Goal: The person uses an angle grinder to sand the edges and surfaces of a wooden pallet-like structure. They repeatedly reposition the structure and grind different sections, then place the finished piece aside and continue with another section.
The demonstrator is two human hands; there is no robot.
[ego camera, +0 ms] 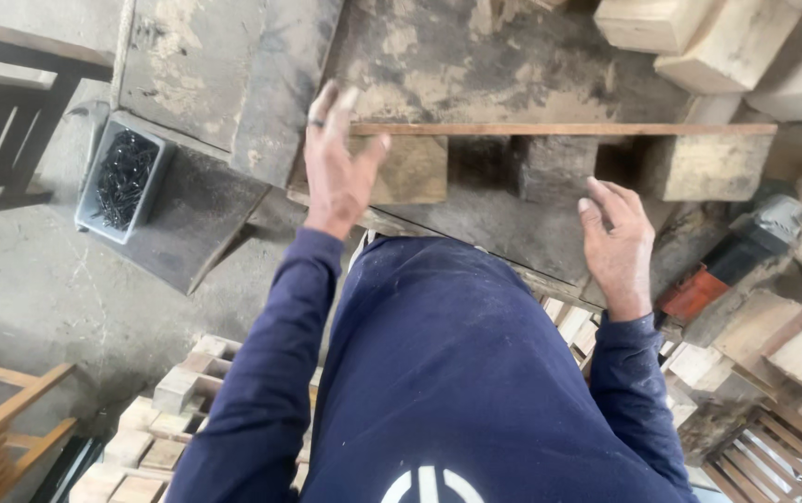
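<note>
- The thin wooden strip [564, 129] lies flat across the dusty workbench [475, 65], its long axis running straight left to right in front of the person.
- Left hand [337, 168] is right at the strip's left end, fingers spread and open; the fingertips look to be touching or just over that end, but I can't tell for sure whether there's contact. No grip on it.
- Right hand [618, 244] is open too, fingers loosely curled, holding nothing, hovering on the near side of the strip and well short of it.
- So the left hand is plainly the nearer one; from the right hand the strip lies ahead, away from the body.
- The strip rests on top of wood blocks: one block [410, 168] just beside the left hand, a darker block [550, 168] in the middle, a pale block [708, 166] under the right end.
- The strip's right end reaches close to the stacked pale timber [746, 47] at the bench's far corner: tight there.
- The bench's near edge runs just in front of the person's body; an orange power tool [732, 261] sits to the right of the right hand.
- To the left, off the bench edge, a grey tub of dark screws [121, 177] sits well apart from the left hand.
- Most open room is over the middle of the bench, beyond the strip.
</note>
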